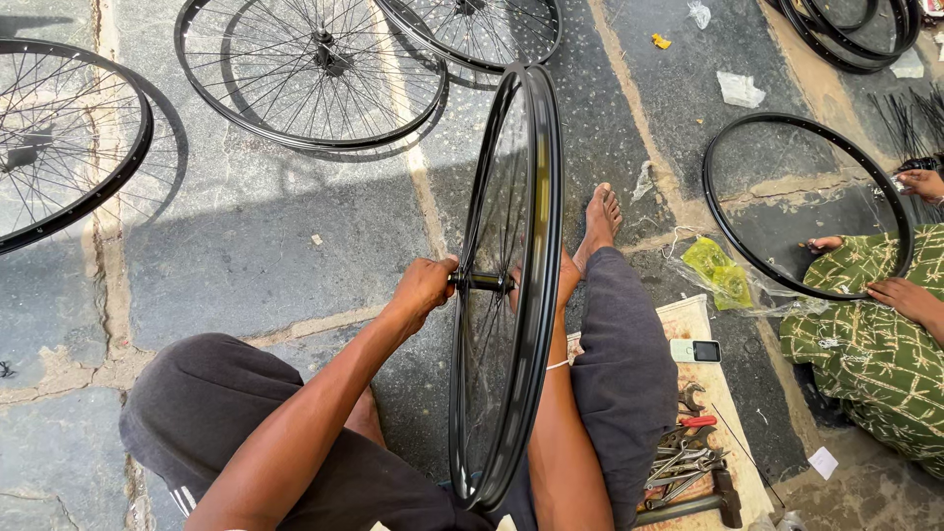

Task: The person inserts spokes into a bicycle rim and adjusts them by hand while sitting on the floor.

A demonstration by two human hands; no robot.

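Holding a black spoked wheel upright between the knees, the person grips it at its middle. The left hand is clenched around the near end of the axle, on the wheel's left side. The right hand sits on the wheel's far side at the hub, mostly hidden behind the rim and spokes, so I cannot tell whether it is closed on the axle or only resting there. The wheel stands edge-on to the camera, its lower rim down between the person's thighs, its top rim reaching toward the laced wheels lying flat on the stone floor beyond it. Just right of the wheel, past the right leg, a wooden board carries a small phone and a heap of spanners. Farther right of the wheel, another person in a green patterned garment has a hand on a bare black rim.
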